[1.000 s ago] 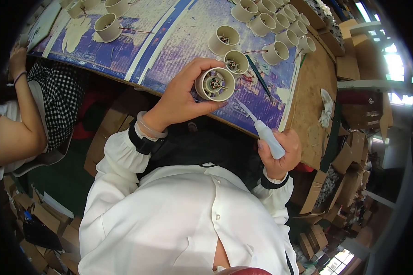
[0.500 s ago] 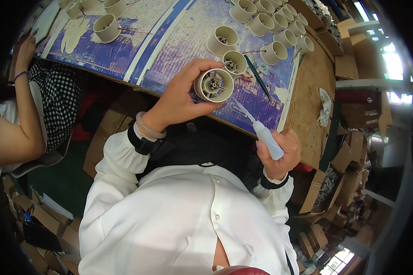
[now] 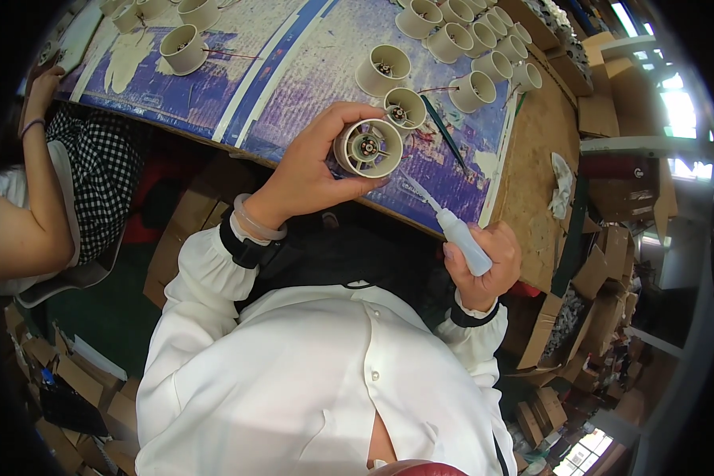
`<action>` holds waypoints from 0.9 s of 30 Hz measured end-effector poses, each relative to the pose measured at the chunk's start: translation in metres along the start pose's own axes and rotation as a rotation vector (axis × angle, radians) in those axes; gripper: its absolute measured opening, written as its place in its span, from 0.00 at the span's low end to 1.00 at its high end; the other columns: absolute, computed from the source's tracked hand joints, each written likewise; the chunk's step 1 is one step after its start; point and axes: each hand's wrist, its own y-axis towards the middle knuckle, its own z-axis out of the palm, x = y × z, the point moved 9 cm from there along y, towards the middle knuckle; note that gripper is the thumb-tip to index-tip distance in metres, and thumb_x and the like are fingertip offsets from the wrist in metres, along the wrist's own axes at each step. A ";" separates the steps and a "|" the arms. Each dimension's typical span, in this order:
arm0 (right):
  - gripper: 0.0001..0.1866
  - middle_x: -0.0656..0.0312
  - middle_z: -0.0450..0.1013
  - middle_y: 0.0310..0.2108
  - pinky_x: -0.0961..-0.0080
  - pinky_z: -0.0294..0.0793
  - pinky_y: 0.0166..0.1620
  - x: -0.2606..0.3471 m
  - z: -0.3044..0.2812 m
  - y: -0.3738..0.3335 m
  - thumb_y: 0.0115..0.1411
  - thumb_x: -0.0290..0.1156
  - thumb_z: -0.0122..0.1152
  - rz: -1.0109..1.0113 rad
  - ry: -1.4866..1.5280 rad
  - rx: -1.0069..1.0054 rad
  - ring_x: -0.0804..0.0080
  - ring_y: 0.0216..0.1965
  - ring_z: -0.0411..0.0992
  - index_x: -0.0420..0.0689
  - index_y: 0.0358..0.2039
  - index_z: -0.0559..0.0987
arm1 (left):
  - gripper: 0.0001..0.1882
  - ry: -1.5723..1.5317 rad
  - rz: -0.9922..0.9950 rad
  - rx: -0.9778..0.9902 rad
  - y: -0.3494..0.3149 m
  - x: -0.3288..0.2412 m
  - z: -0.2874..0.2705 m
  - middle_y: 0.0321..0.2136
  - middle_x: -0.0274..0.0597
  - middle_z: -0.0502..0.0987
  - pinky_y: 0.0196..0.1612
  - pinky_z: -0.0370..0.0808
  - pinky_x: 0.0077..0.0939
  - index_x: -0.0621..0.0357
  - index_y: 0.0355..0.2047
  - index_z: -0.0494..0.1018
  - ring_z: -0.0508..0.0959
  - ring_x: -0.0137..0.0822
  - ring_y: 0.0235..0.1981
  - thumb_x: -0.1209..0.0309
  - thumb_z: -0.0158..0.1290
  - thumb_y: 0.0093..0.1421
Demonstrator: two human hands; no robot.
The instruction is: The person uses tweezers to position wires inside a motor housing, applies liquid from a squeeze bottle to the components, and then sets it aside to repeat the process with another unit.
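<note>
- My right hand (image 3: 484,266) is closed around a small squeeze bottle (image 3: 462,238), low and close to my body, just off the near edge of the worktop (image 3: 531,159). The bottle's thin nozzle (image 3: 416,190) slants up and away toward my left hand.
- My left hand (image 3: 313,170) is curled around a cream round housing (image 3: 368,147), thumb under it and fingers over its top, holding it tilted so its open face looks back at me. I see a small dark hub and spokes inside it.
- The nozzle tip ends just beside the housing's lower right rim; I cannot tell whether it touches.
- Just beyond my left hand, a second cream housing (image 3: 405,108) stands on the blue-and-white cover of the worktop, with a dark thin tool (image 3: 444,143) lying to its right.
- Farther out from both hands, a cluster of more housings (image 3: 468,40) stands in rows.
- Well off to the left of my left hand, another person's arm (image 3: 32,206) rests by the worktop, with a lone housing (image 3: 182,49) near their side.
</note>
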 end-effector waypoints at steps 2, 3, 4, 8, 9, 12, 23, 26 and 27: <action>0.18 0.59 0.70 0.25 0.74 0.64 0.26 -0.003 0.000 -0.002 0.50 0.34 0.72 0.002 0.026 -0.027 0.67 0.22 0.65 0.41 0.36 0.74 | 0.35 -0.016 -0.004 -0.002 0.000 0.000 0.000 0.51 0.38 0.68 0.55 0.68 0.24 0.58 0.54 0.64 0.70 0.30 0.52 0.81 0.64 0.44; 0.18 0.59 0.70 0.25 0.74 0.64 0.26 -0.004 0.000 -0.002 0.50 0.34 0.72 0.001 0.026 -0.028 0.67 0.22 0.65 0.41 0.36 0.74 | 0.35 -0.016 -0.003 -0.001 0.000 -0.001 0.000 0.51 0.38 0.68 0.55 0.68 0.24 0.58 0.54 0.64 0.70 0.30 0.52 0.81 0.64 0.44; 0.19 0.59 0.70 0.24 0.74 0.63 0.24 -0.007 -0.001 -0.001 0.48 0.33 0.73 0.015 0.062 -0.051 0.67 0.20 0.64 0.41 0.36 0.74 | 0.35 -0.019 0.004 0.001 0.000 -0.002 0.000 0.51 0.38 0.69 0.55 0.68 0.24 0.58 0.55 0.64 0.70 0.30 0.53 0.81 0.64 0.45; 0.19 0.59 0.70 0.23 0.76 0.62 0.23 -0.014 -0.004 -0.004 0.47 0.31 0.73 0.058 0.137 -0.093 0.69 0.20 0.64 0.41 0.35 0.74 | 0.35 -0.035 0.021 0.015 0.000 -0.004 0.001 0.52 0.40 0.70 0.56 0.67 0.25 0.58 0.56 0.63 0.70 0.31 0.53 0.81 0.63 0.46; 0.17 0.59 0.70 0.24 0.77 0.63 0.26 -0.016 -0.003 -0.005 0.50 0.33 0.71 0.072 0.140 -0.086 0.71 0.22 0.64 0.40 0.36 0.74 | 0.35 -0.045 0.025 0.021 0.000 -0.004 0.001 0.53 0.40 0.70 0.56 0.67 0.26 0.58 0.56 0.63 0.70 0.31 0.53 0.82 0.62 0.46; 0.16 0.58 0.70 0.26 0.79 0.65 0.29 -0.020 -0.003 -0.008 0.54 0.34 0.67 0.106 0.151 -0.086 0.73 0.24 0.65 0.38 0.36 0.73 | 0.35 -0.037 0.041 0.031 0.000 -0.005 0.001 0.53 0.42 0.70 0.57 0.67 0.27 0.59 0.56 0.62 0.70 0.32 0.54 0.82 0.61 0.47; 0.15 0.62 0.69 0.30 0.83 0.65 0.30 -0.079 -0.010 -0.031 0.62 0.38 0.59 0.539 0.485 -0.428 0.79 0.27 0.66 0.39 0.37 0.71 | 0.31 0.082 -0.051 -0.183 -0.009 -0.006 -0.056 0.49 0.41 0.72 0.51 0.69 0.26 0.57 0.53 0.66 0.73 0.33 0.48 0.75 0.62 0.47; 0.15 0.63 0.69 0.29 0.86 0.63 0.29 -0.092 -0.002 -0.031 0.63 0.39 0.58 0.588 0.517 -0.439 0.82 0.27 0.64 0.39 0.36 0.71 | 0.32 0.262 -0.236 -0.236 -0.009 0.003 -0.080 0.49 0.43 0.71 0.55 0.66 0.32 0.59 0.52 0.66 0.72 0.39 0.50 0.73 0.63 0.46; 0.15 0.63 0.69 0.29 0.86 0.63 0.29 -0.093 -0.001 -0.030 0.63 0.39 0.58 0.591 0.518 -0.446 0.82 0.27 0.64 0.39 0.36 0.71 | 0.32 0.500 -0.120 -0.278 -0.005 -0.013 -0.083 0.49 0.43 0.72 0.56 0.65 0.34 0.59 0.52 0.66 0.71 0.42 0.50 0.72 0.63 0.46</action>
